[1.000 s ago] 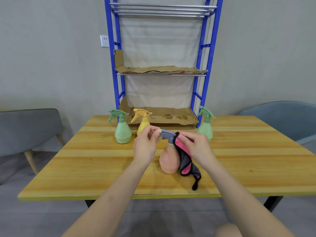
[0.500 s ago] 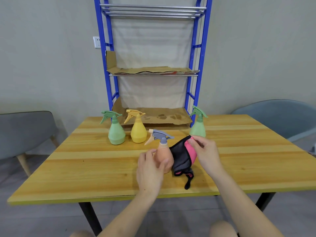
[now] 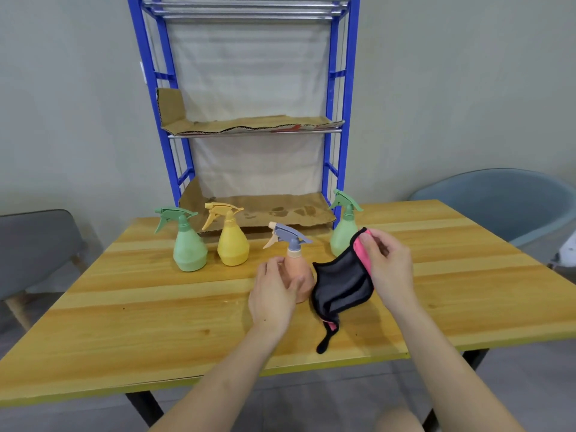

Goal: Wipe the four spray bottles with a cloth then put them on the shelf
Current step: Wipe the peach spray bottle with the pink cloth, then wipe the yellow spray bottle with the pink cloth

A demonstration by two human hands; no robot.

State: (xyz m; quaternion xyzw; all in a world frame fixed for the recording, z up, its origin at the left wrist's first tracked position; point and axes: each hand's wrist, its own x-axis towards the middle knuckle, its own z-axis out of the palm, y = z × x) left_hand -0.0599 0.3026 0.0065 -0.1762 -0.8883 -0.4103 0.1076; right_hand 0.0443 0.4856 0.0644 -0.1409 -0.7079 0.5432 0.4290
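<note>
An orange spray bottle (image 3: 300,269) with a grey trigger head stands on the wooden table (image 3: 156,307). My left hand (image 3: 274,294) is wrapped around its body. My right hand (image 3: 386,263) pinches the pink edge of a black and pink cloth (image 3: 343,285), which hangs just right of the bottle. A green bottle (image 3: 188,244) and a yellow bottle (image 3: 232,241) stand at the back left. Another green bottle (image 3: 344,232) stands behind the cloth, partly hidden. The blue shelf (image 3: 330,88) rises behind the table, its levels lined with cardboard (image 3: 249,126).
A grey chair (image 3: 34,244) is at the left and a blue-grey chair (image 3: 505,201) at the right of the table. The lower cardboard sheet (image 3: 274,210) reaches the table's back edge. A grey wall is behind.
My left hand dropped from the trigger head to the bottle's body. My right hand drew the cloth off the bottle's top and holds it opened out to the right.
</note>
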